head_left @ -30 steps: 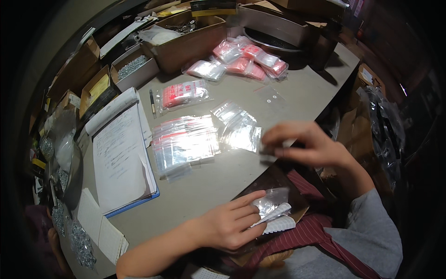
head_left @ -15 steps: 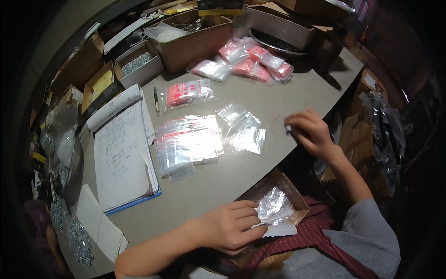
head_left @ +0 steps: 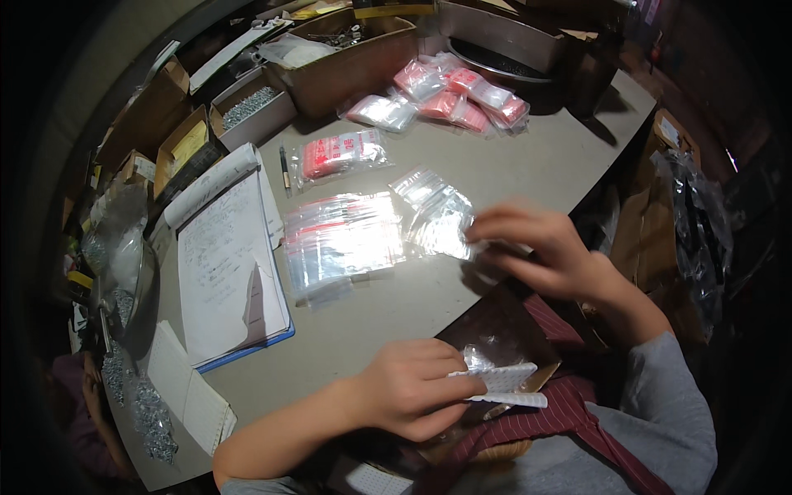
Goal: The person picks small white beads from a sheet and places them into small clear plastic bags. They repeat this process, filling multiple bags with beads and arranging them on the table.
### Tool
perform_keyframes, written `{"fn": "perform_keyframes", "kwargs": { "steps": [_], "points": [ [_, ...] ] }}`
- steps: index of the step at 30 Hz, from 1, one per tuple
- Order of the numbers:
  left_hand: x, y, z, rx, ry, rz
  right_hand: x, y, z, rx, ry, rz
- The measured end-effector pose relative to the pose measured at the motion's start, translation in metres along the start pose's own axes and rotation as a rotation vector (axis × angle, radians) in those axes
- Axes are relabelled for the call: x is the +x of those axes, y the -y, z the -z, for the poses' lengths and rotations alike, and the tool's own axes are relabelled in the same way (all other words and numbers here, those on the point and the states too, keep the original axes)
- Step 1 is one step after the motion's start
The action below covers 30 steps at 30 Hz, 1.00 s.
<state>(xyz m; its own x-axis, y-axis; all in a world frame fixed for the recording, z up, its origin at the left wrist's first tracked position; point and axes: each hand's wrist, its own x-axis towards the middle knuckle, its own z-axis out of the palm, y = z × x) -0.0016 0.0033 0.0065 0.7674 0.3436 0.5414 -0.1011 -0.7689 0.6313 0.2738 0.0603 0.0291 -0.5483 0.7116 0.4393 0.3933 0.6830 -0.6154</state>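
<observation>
My left hand (head_left: 417, 389) is closed on folded white sheets (head_left: 507, 379) with a small printed pattern, above an open cardboard box (head_left: 540, 332) in my lap. Crumpled clear plastic (head_left: 483, 356) shows inside that box. My right hand (head_left: 549, 247) reaches over the table's near edge, fingertips at the right side of some loose clear zip bags (head_left: 437, 216). Its fingers are smeared, and whether anything is between them cannot be made out. Left of these bags lies a spread stack of clear zip bags (head_left: 342, 247) with red lines.
A clipboard with written paper (head_left: 219, 272) and a pen (head_left: 285, 171) lie left. Packs of red-printed bags (head_left: 342, 153) sit behind, more (head_left: 470, 97) further back. Boxes of metal parts (head_left: 247, 107) line the far side; bags of screws (head_left: 148, 421) lie at left.
My right hand has moved left, from bare table to the loose clear bags; a small white piece showed at its fingertips before. The left hand's white sheets have lifted and fanned apart.
</observation>
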Motion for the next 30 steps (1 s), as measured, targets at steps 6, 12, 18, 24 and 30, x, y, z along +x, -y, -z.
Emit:
{"fn": "perform_keyframes", "kwargs": {
  "steps": [6,12,18,24,30],
  "points": [
    [-0.001,0.000,0.001,0.092,0.026,-0.003,0.074,-0.045,-0.030,-0.346,0.064,-0.062],
    [-0.004,0.003,-0.005,0.099,0.016,0.016,0.085,-0.070,-0.014,0.145,0.077,-0.314],
    [-0.006,0.004,-0.006,0.103,0.037,0.017,0.066,-0.023,-0.016,0.000,0.034,-0.380],
    [-0.005,0.005,-0.009,0.134,0.007,0.010,0.052,0.008,-0.024,-0.415,0.244,-0.215],
    [-0.004,0.000,-0.003,0.099,-0.037,0.156,0.036,0.025,0.008,-0.182,0.421,-0.270]
  ]
}}
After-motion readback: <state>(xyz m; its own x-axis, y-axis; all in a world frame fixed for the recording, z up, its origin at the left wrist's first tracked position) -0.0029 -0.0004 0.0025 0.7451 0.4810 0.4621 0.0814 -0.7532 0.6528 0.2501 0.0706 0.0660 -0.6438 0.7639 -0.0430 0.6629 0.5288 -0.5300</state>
